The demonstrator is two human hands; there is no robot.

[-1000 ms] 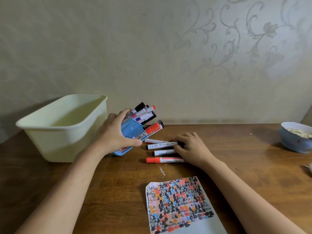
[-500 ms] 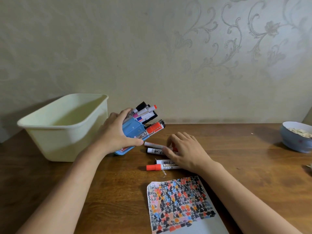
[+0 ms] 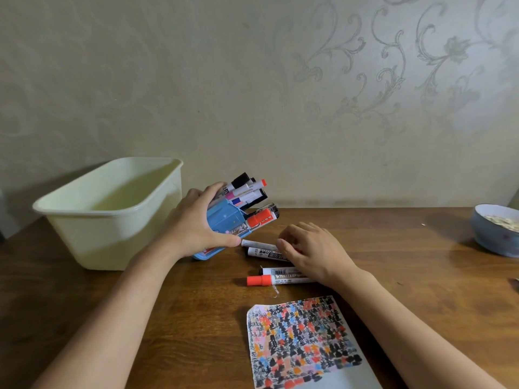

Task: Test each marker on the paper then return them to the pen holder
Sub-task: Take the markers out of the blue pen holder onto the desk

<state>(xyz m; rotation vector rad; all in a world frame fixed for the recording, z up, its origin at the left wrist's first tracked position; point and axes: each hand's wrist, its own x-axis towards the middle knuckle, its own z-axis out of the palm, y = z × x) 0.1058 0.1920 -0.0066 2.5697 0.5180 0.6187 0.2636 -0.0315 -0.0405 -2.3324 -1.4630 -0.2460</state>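
Pen holder (image 3: 224, 220), blue, tilted toward the right, its base on the desk (image 3: 140, 318) near the middle of the back edge. Left hand (image 3: 196, 228) grips it, fingers over the top, thumb curled along the front. Several markers (image 3: 247, 189) stick out of its mouth, pointing up and right: black, orange and pink caps visible.

Four loose markers lie on the desk just right of the holder. Two upper ones (image 3: 264, 249) sit side by side; right hand (image 3: 311, 251) covers their right ends, fingers curled down onto them. Whether it actually pinches one, cannot tell. Two lower ones lie nearer the front edge, one with an orange cap (image 3: 259, 280), partly under the right wrist.

Paper (image 3: 300, 341) lies toward the front edge, covered in dense coloured scribbles.

Cream tub (image 3: 112, 211) stands at the back left, behind the left hand. Blue bowl (image 3: 494, 234) at the right edge.
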